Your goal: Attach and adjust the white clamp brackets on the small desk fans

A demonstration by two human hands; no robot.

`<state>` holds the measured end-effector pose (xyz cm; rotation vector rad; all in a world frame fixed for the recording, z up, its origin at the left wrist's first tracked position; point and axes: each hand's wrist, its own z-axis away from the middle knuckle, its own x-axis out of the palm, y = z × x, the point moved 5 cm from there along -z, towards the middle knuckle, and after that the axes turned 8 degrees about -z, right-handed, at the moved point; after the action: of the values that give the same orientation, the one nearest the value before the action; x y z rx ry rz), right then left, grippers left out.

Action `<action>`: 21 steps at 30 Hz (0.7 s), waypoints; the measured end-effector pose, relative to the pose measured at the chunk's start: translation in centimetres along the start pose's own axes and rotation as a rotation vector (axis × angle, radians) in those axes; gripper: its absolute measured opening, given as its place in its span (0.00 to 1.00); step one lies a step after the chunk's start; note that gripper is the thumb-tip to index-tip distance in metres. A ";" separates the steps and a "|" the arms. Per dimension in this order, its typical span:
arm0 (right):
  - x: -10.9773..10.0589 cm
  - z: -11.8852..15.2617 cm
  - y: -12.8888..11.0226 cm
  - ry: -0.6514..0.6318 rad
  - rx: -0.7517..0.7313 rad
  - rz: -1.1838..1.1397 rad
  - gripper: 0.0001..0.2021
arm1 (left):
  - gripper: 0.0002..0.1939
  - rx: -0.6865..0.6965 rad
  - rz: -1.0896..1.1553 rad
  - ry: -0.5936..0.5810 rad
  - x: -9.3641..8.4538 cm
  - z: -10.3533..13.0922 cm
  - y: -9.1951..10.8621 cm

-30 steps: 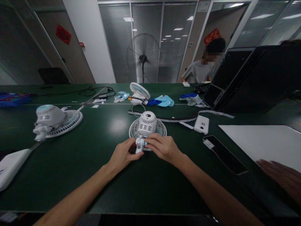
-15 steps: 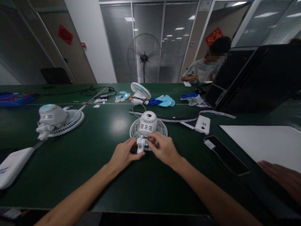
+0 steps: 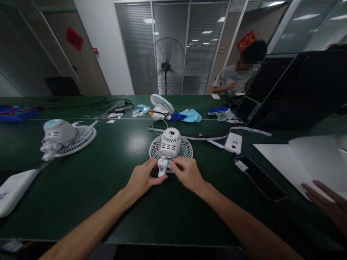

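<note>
In front of me a small white fan (image 3: 170, 142) lies grille-down on the green table, its motor housing upward. My left hand (image 3: 142, 176) is closed around the fan's white neck bracket (image 3: 162, 167), fingers at its left side and thumb below. On the bracket's right side sits a light blue knob (image 3: 167, 164). My right hand (image 3: 189, 172) pinches this knob between thumb and fingers. The fingertips of my right hand partly cover the lower edge of the housing.
Left stands another fan (image 3: 62, 135) beside a white power bank (image 3: 16, 191). Behind are a third fan (image 3: 161, 106) and blue fan blades (image 3: 192, 115). Right are a phone (image 3: 260, 178), a white box (image 3: 233, 143), and another person's hand (image 3: 326, 202) at white paper (image 3: 273, 159). A person sits beyond.
My right hand's fingers have shifted slightly and curled closer at the knob; my left hand stays put. At the right, the other person's hand has moved and a paper sheet is lifted.
</note>
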<state>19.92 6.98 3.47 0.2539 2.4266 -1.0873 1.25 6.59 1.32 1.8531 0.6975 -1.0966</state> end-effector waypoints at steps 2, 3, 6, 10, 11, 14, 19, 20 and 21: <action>-0.5 0.2 0.0 0.006 -0.029 0.010 0.07 | 0.15 0.002 -0.005 0.005 0.0 0.0 -0.1; -0.7 0.3 0.0 -0.015 -0.054 0.020 0.05 | 0.15 0.004 -0.002 0.009 0.0 0.0 -0.1; -1.0 0.5 0.0 -0.152 -0.140 0.063 0.12 | 0.15 0.004 0.015 0.017 0.1 0.1 -0.4; -0.9 0.3 -0.1 -0.119 -0.158 0.085 0.09 | 0.15 -0.003 0.030 0.006 0.2 0.1 -0.6; -0.7 0.2 -0.1 -0.097 -0.141 0.075 0.08 | 0.15 -0.002 0.030 0.000 0.3 0.1 -0.5; 0.0 0.0 0.2 -0.038 -0.029 0.002 0.12 | 0.16 0.001 0.019 -0.009 0.2 0.1 -0.4; -0.2 0.4 0.7 -0.042 0.039 -0.109 0.07 | 0.15 -0.009 0.021 -0.008 0.0 0.0 -0.3; -0.5 0.4 0.6 -0.064 0.001 -0.092 0.09 | 0.15 -0.009 0.028 -0.007 0.0 0.0 -0.3; -0.7 0.5 0.6 -0.097 -0.039 -0.066 0.11 | 0.15 -0.008 0.035 -0.006 0.0 0.0 -0.4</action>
<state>20.86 7.03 3.12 0.1071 2.3816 -1.0541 0.94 6.72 1.20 1.8482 0.6628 -1.0754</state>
